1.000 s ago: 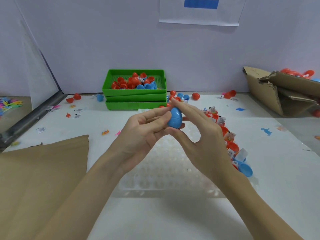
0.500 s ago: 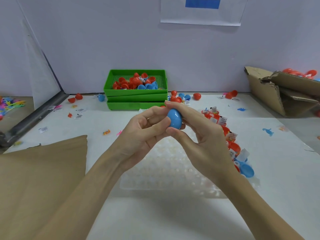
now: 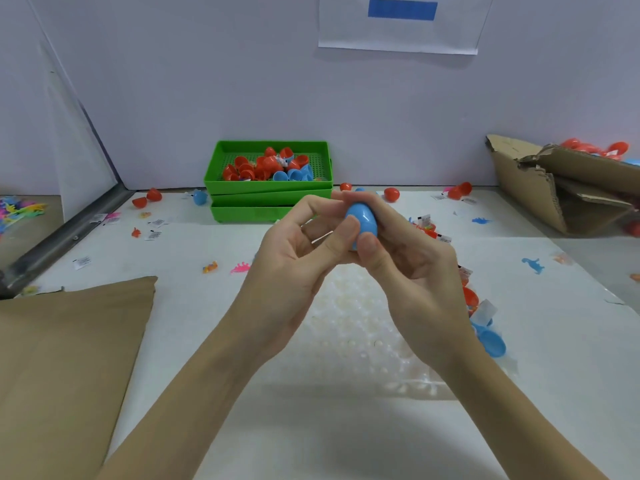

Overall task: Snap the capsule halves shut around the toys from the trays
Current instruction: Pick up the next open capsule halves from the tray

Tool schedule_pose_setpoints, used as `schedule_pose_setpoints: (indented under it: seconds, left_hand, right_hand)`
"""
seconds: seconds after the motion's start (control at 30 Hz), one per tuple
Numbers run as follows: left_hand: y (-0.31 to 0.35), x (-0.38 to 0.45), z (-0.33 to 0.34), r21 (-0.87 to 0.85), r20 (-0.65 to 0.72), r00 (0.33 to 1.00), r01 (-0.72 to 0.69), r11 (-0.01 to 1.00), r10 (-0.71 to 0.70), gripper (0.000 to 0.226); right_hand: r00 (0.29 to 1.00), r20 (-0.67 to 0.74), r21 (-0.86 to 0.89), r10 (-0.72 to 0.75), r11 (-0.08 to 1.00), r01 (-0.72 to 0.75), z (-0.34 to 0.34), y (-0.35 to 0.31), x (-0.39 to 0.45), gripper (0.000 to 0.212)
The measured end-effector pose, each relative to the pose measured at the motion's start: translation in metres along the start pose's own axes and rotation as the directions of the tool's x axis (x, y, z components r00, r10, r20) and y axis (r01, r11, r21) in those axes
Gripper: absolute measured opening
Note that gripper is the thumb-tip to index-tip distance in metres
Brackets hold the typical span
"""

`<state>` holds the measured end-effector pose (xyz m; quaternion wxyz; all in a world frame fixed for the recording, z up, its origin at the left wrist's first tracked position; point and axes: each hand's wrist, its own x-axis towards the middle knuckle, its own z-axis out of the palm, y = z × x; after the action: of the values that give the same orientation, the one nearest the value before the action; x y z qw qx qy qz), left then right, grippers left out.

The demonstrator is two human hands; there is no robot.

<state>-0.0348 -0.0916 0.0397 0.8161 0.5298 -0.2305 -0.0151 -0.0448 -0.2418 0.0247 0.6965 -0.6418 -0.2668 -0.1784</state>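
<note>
**Above the clear blister sheet, both hands pinch one blue capsule**

Over the middle of the white table [image 3: 571,341], the left hand [image 3: 291,268] and the right hand [image 3: 412,271] meet at chest height, forearms angling in from the lower corners. Both pinch a single blue capsule [image 3: 363,221]: the left thumb presses its near side with the index finger arched over the top, and the right thumb sits against its lower end while the right fingers curl round the far side. Its plastic is smooth, glossy and egg-shaped.

Under the hands lies one clear blister sheet [image 3: 349,327], bumpy with rounded pockets. At the back stand green plastic trays [image 3: 268,199], three stacked as far as I can tell, the top one with a perforated floor and a heap of red and blue capsule halves [image 3: 266,168], too many to count. More halves with paper tags lie just right of the hands. Two blue dinosaur toys [image 3: 533,265] lie flat farther right. One torn cardboard box [image 3: 540,188] sits at the right edge, and one sheet of brown paper [image 3: 65,358] covers the near left
</note>
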Motion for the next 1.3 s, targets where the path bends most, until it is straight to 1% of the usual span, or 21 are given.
schedule_pose_setpoints:
  seconds: [0.13, 0.2, 0.3, 0.47, 0.57, 0.73, 0.87, 0.97, 1.03, 1.1, 1.17, 1.2, 1.3]
  left_hand:
    - [-0.008, -0.004, 0.01, -0.007, -0.064, 0.997, -0.043, 0.999, 0.042, 0.035]
    - [-0.011, -0.005, 0.011, -0.028, -0.077, 0.996, -0.053, 0.998, 0.051, 0.033]
    - [-0.013, -0.004, 0.011, -0.045, -0.087, 0.994, -0.063, 0.997, 0.059, 0.038]
    - [-0.013, -0.001, 0.008, -0.083, -0.077, 0.997, -0.003, 0.997, -0.003, 0.042]
    - [-0.014, -0.002, 0.007, -0.112, -0.083, 0.997, -0.005, 0.994, -0.004, 0.042]
    - [-0.016, -0.003, 0.005, -0.116, -0.067, 0.997, -0.035, 0.993, 0.027, 0.034]
    - [-0.021, -0.004, 0.01, -0.094, -0.1, 0.994, -0.063, 0.994, 0.053, 0.036]
    - [-0.025, -0.005, 0.011, -0.098, -0.136, 0.989, -0.071, 0.993, 0.057, 0.029]
    - [-0.026, -0.004, 0.011, -0.093, -0.148, 0.988, -0.062, 0.994, 0.048, 0.026]
    - [-0.024, -0.003, 0.009, -0.114, -0.148, 0.989, -0.033, 0.993, 0.016, 0.029]
    - [-0.021, -0.001, 0.007, -0.176, -0.127, 0.99, 0.045, 0.983, -0.068, 0.036]
    - [-0.02, 0.0, 0.005, -0.196, -0.108, 0.988, 0.092, 0.976, -0.115, 0.04]
    - [-0.018, 0.002, 0.001, -0.199, -0.068, 0.972, 0.207, 0.958, -0.224, 0.048]
  right_hand:
    - [0.999, -0.029, -0.047, -0.014, 0.999, 0.013, 0.001, -0.001, -0.001, 0.044]
    - [0.999, -0.03, -0.067, -0.018, 0.998, 0.016, 0.0, -0.001, -0.001, 0.045]
    - [0.999, -0.034, -0.075, -0.031, 0.997, 0.029, 0.002, -0.002, -0.001, 0.042]
    - [1.0, -0.025, -0.081, 0.018, 0.997, -0.02, 0.002, -0.002, 0.002, 0.04]
    - [0.999, 0.004, -0.055, 0.046, 0.997, -0.046, 0.002, -0.003, 0.001, 0.039]
    - [0.998, 0.045, -0.058, 0.045, 0.997, -0.043, -0.001, -0.002, 0.001, 0.041]
    - [1.0, -0.012, -0.098, 0.018, 0.995, -0.019, 0.002, 0.0, 0.0, 0.035]
    - [0.999, -0.043, -0.135, 0.001, 0.991, -0.006, 0.004, 0.004, -0.002, 0.038]
    - [0.999, -0.047, -0.134, -0.004, 0.991, -0.002, 0.003, 0.006, -0.002, 0.039]
    - [0.999, -0.049, -0.135, -0.012, 0.991, 0.005, 0.002, 0.008, -0.001, 0.038]
    - [0.998, -0.052, -0.212, -0.031, 0.977, 0.019, -0.001, 0.012, 0.0, 0.037]
    - [0.997, -0.057, -0.297, -0.058, 0.954, 0.039, -0.003, 0.014, 0.001, 0.038]
    - [0.983, -0.044, -0.585, -0.18, 0.802, 0.121, -0.011, 0.021, 0.004, 0.04]
